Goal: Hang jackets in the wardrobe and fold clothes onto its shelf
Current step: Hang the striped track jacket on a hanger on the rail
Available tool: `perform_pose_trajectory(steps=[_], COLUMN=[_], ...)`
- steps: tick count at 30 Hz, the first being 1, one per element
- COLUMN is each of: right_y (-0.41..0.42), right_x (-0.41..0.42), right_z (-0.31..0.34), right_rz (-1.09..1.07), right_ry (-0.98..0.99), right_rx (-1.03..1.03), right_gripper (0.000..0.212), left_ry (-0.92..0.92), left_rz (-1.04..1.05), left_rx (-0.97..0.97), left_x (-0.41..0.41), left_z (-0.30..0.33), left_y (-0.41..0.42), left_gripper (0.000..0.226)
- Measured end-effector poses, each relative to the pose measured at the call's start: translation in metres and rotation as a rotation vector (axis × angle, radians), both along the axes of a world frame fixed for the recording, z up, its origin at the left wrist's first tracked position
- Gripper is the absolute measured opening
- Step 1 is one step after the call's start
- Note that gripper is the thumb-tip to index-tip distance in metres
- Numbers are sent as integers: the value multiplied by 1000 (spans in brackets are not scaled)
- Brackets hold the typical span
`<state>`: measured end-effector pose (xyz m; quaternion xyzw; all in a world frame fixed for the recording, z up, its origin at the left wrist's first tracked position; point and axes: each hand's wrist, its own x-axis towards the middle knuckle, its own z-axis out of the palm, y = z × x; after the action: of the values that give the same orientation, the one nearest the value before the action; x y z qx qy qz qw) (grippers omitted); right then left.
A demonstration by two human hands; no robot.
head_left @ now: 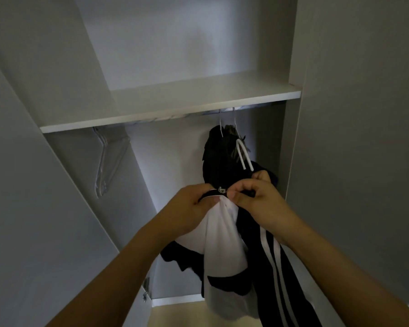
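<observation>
Both bare forearms reach up into an open pale grey wardrobe (354,114), where the hands meet at the collar of a black and white track jacket with white stripes down its sleeve (224,244). The left hand (194,206) has its fingers curled round the dark collar edge and the bunched white fabric just below it, gripping the cloth. The right hand (257,199) pinches the other side of the collar between thumb and curled fingers, right beside a small metal zip pull (220,190) that sits between the two hands. The jacket hangs down from this grip, its white panel falling straight and its striped black sleeve trailing toward the lower right. Just behind the hands, a dark garment (220,156) hangs on a white plastic hanger (243,156) whose hook goes up to the rail under a white wardrobe shelf (175,102); whether the held jacket sits on that hanger too cannot be told. To the left, under the same shelf, a bunch of clear plastic hangers (109,159) hangs bare, well apart from the clothes. A strip of pale wooden floor (175,315) shows at the bottom, below the wardrobe's base.
</observation>
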<state>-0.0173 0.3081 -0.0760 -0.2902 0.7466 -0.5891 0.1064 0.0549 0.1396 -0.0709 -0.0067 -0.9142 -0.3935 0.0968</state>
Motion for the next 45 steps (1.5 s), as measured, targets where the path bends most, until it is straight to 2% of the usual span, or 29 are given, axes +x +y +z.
perform_pose_trajectory(steps=[3, 6, 9, 13, 16, 20, 23, 26, 29, 32, 35, 38, 39, 41, 45], right_y=[6, 8, 4, 0, 3, 7, 4, 1, 2, 4, 1, -3, -4, -3, -3], right_x=[-3, -5, -7, -9, -12, -15, -17, -22, -27, -30, -31, -31, -31, -29, -26], right_z=[0, 2, -1, -8, -11, -8, -1, -2, -7, -8, -5, -5, -4, -4, -7], right_rz=[11, 59, 106, 164, 202, 269, 267, 324, 373, 390, 365, 337, 328, 345, 330], right_ry=[-24, -3, 46, 49, 28, -25, -277, -262, -351, -319, -268, -346, -385, -343, -265], right_rx=[-1, 1, 57, 102, 118, 137, 137, 281, 141, 68, 62, 21, 12, 20, 47], right_gripper=[17, 22, 26, 24, 21, 19, 29, 30, 26, 13, 22, 13, 14, 27, 16], left_ry=[109, 150, 160, 137, 106, 139, 185, 299, 346, 325, 182, 119, 108, 105, 142], left_rz=[-45, -100, -63, 10, 106, 100, 69, 40, 23, 17, 26, 50, 52, 44, 38], left_rx=[-130, -323, -458, -567, -631, -619, -674, -766, -801, -831, -840, -809, -809, -802, -799], left_x=[2, 2, 3, 2, 4, 7, 7, 6, 5, 3, -1, -4, -4, -3, 0], left_z=[0, 9, 17, 18, 16, 15, 18, 20, 22, 21, 16, 11, 10, 10, 11], left_y=[-3, -7, -9, -10, -11, -14, -14, -12, -9, -9, -10, -11, -10, -10, -9], left_gripper=[21, 17, 15, 38, 45, 48, 51, 52, 50, 53, 53, 52, 52, 52, 56])
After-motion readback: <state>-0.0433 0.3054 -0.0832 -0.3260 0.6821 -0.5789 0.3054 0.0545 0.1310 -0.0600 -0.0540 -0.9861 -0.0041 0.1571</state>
